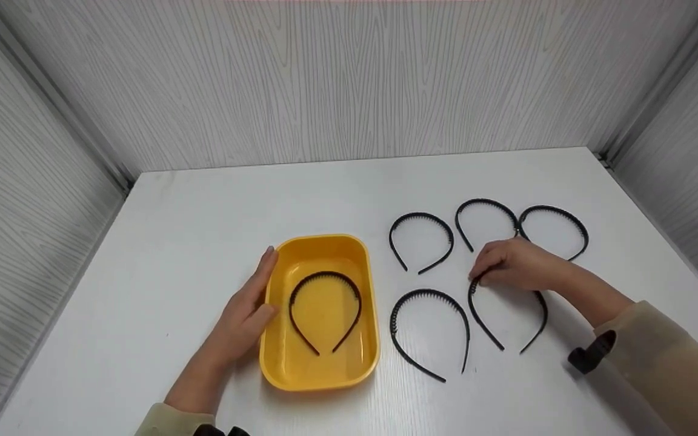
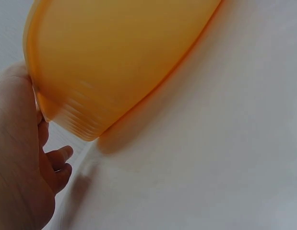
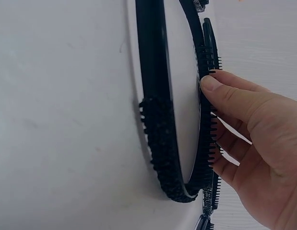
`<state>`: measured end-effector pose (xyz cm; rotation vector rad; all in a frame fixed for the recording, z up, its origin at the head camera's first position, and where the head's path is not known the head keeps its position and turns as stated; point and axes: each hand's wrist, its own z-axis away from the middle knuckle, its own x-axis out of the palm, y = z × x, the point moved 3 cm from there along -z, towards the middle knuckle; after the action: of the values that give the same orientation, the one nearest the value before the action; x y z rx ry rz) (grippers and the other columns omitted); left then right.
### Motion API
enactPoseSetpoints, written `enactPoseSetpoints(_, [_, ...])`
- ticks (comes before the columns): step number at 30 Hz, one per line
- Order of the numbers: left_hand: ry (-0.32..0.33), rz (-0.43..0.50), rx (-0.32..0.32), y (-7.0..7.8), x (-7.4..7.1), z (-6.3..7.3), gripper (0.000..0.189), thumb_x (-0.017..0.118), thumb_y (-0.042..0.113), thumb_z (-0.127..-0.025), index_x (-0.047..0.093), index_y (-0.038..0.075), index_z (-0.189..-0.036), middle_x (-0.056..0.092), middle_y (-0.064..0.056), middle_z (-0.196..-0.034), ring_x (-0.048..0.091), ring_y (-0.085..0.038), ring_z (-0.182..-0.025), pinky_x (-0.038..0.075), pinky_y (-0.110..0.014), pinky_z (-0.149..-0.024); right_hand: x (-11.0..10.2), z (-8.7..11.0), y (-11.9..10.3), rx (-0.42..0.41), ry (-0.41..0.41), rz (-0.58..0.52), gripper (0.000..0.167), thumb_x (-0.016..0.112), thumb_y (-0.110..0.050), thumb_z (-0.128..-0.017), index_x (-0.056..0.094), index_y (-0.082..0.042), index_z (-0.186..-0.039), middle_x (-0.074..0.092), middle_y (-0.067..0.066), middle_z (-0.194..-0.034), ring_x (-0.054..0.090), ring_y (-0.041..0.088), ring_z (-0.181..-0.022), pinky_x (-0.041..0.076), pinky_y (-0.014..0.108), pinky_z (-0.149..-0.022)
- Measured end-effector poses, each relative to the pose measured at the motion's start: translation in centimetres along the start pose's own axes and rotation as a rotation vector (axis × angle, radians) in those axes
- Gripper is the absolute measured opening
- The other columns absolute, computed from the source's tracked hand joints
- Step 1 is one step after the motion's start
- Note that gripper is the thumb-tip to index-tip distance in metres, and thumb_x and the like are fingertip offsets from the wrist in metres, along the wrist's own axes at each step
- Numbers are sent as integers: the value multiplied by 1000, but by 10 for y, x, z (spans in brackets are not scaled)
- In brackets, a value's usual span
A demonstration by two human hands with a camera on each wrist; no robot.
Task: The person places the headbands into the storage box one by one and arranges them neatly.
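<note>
On the left, the left hand (image 1: 243,318) is gripping the side of the yellow tray (image 1: 320,379), half closed, with its thumb by the rim. One black headband (image 1: 325,274) is lying inside the tray. Right of the tray, a loose headband (image 1: 426,292) is lying on the white table (image 1: 234,206). Just right of that, the picked headband (image 1: 486,331) is pointing its round top away from the person and its two tips toward the person, so its long way is running near to far. The right hand (image 1: 515,263) is pinching the left part of that top, thumb and fingers almost together. The left hand is holding on well apart from this headband, across the tray. I cannot tell if the tips are touching the table.
</note>
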<state>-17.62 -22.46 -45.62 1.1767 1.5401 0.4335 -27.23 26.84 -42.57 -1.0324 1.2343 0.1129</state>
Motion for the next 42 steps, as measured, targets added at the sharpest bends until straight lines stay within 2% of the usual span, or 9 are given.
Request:
enactPoseSetpoints(2, [-2, -3, 0, 0, 0, 0, 82, 49, 7, -96, 20, 20, -171, 20, -2, -177, 18, -15, -161, 12, -21, -127, 0, 0, 0, 3, -1, -6, 19, 81, -8, -93, 86, -21, -105, 75, -9, -105, 70, 12, -100, 54, 22, -86])
enactPoseSetpoints(9, [-12, 8, -40, 1, 0, -1, 83, 46, 5, -96, 19, 23, -172, 16, 11, -176, 16, -12, -161, 11, -20, -127, 0, 1, -2, 15, -1, -30, 18, 80, -9, -93, 86, -22, -104, 74, -8, -104, 69, 12, -98, 53, 20, -83])
enactPoseSetpoints(15, [-4, 2, -19, 1, 0, -1, 83, 47, 4, -95, 20, 20, -172, 18, 7, -176, 17, -15, -161, 11, -21, -127, 1, 0, 0, 19, -5, -34, 17, 79, -10, -94, 86, -22, -104, 74, -9, -105, 70, 14, -99, 53, 22, -84])
enactPoseSetpoints(23, [-8, -8, -44, 1, 1, 0, 84, 47, 7, -94, 19, 23, -172, 17, 10, -176, 17, -12, -161, 11, -19, -126, -4, 3, -2, 4, 3, 0, 17, 80, -10, -94, 86, -21, -104, 74, -9, -103, 69, 11, -97, 54, 21, -81])
enactPoseSetpoints(31, [-1, -13, -18, 1, 1, -1, 82, 48, 9, -96, 19, 21, -172, 18, 5, -176, 18, -15, -161, 11, -20, -127, -22, -2, -20, 5, 24, 42, 19, 79, -6, -93, 86, -19, -106, 74, -9, -104, 70, 12, -97, 56, 25, -82])
enactPoseSetpoints(35, [-4, -1, -13, 1, 0, 0, 83, 48, 6, -96, 19, 21, -172, 18, 8, -176, 17, -14, -161, 11, -20, -127, -30, -9, -30, -8, 29, 55, 19, 79, -8, -93, 86, -22, -106, 73, -13, -103, 70, 11, -96, 56, 26, -81])
enactPoseSetpoints(39, [-5, 15, -5, 0, 0, 0, 82, 48, 4, -96, 19, 20, -171, 18, 4, -176, 17, -15, -161, 12, -21, -127, -36, -19, -43, -27, 34, 75, 21, 81, -10, -92, 86, -26, -105, 72, -15, -102, 70, 10, -95, 55, 27, -79])
enactPoseSetpoints(42, [-7, 13, -9, 0, 0, -1, 82, 48, 6, -97, 19, 21, -172, 18, 2, -177, 17, -14, -161, 12, -21, -127, -40, -27, -54, -38, 30, 92, 21, 81, -8, -92, 86, -24, -105, 72, -13, -102, 70, 10, -94, 57, 27, -76])
